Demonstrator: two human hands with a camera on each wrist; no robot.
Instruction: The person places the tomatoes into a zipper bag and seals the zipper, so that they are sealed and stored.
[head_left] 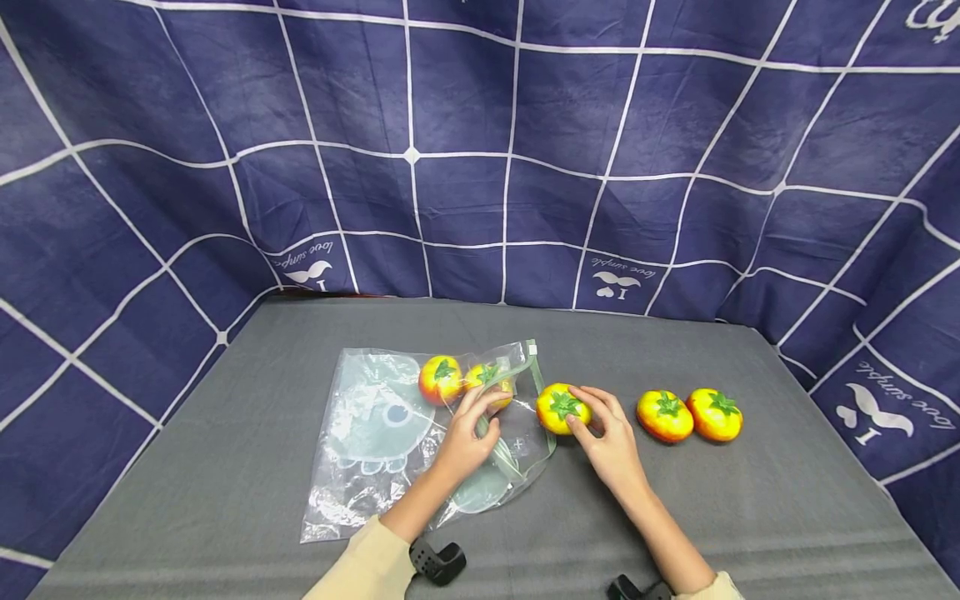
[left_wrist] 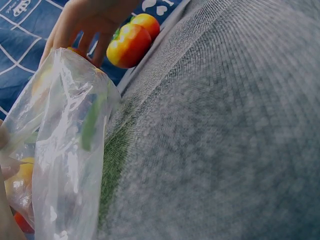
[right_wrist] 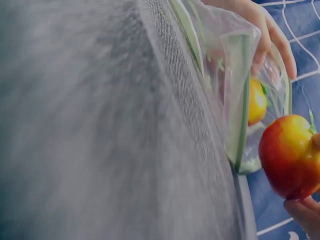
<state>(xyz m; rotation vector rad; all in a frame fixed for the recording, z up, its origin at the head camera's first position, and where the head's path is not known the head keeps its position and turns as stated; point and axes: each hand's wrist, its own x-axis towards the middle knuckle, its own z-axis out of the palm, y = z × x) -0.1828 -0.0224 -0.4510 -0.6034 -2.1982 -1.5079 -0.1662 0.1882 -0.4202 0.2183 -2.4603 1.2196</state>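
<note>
Left hand (head_left: 465, 437) holds clear bag (head_left: 337, 496); right hand (head_left: 611, 442) grips yellow-red fruit (head_left: 553, 411).

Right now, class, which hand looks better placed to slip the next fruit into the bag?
The right hand, most likely: it holds a fruit just outside the mouth of the bag, while the left hand touches the bag at that opening.

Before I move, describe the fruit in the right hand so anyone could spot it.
On the grey table lies a clear plastic bag that opens toward the right. By its opening is a yellow-and-red fruit with a green leafy top. It alone is gripped by the right hand: two similar ones are in the bag, and two more lie farther right.
</note>
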